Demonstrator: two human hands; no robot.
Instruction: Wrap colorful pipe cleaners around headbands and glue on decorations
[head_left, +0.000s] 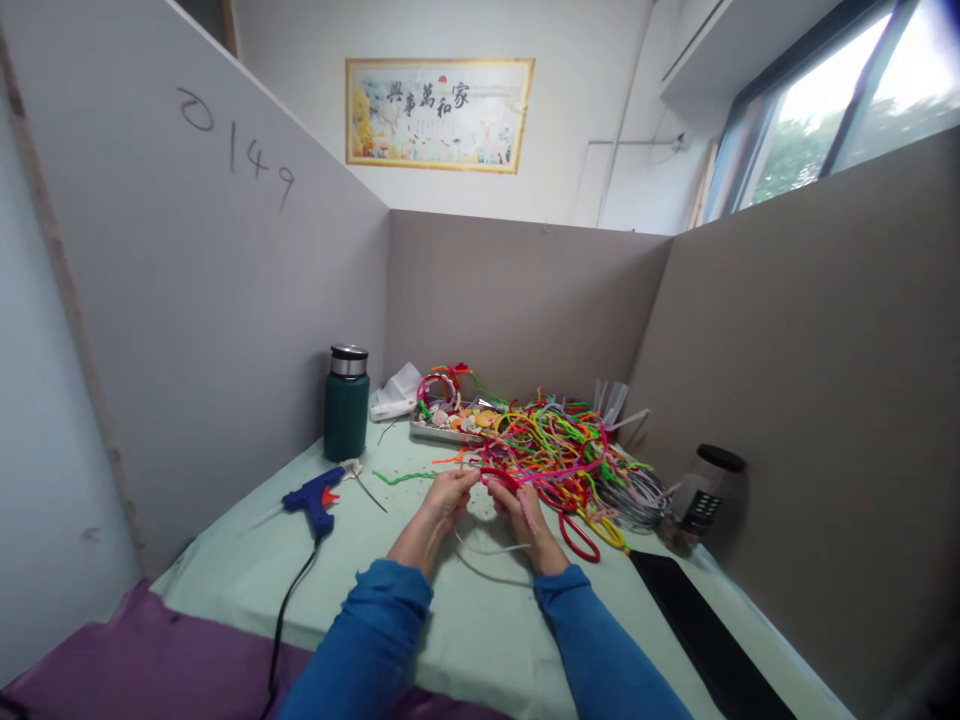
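Observation:
My left hand (450, 497) and my right hand (519, 510) are close together above the green cloth, each pinching a part of a red and pink fuzzy stem (496, 474). A pink strand runs from it along my right hand. Below the hands, thin white strands (487, 550) curve over the cloth. Just beyond lies a large tangled pile of coloured fuzzy stems (551, 435). Which strand ends lie between the fingertips is too small to tell.
A blue glue gun (313, 500) with a black cord and a dark green bottle (346, 405) are at left. Behind the hands is a metal tray (439, 433) of small pieces. At right are red-handled scissors (579, 538), a clear jar (701, 500) and a black strip (705, 630).

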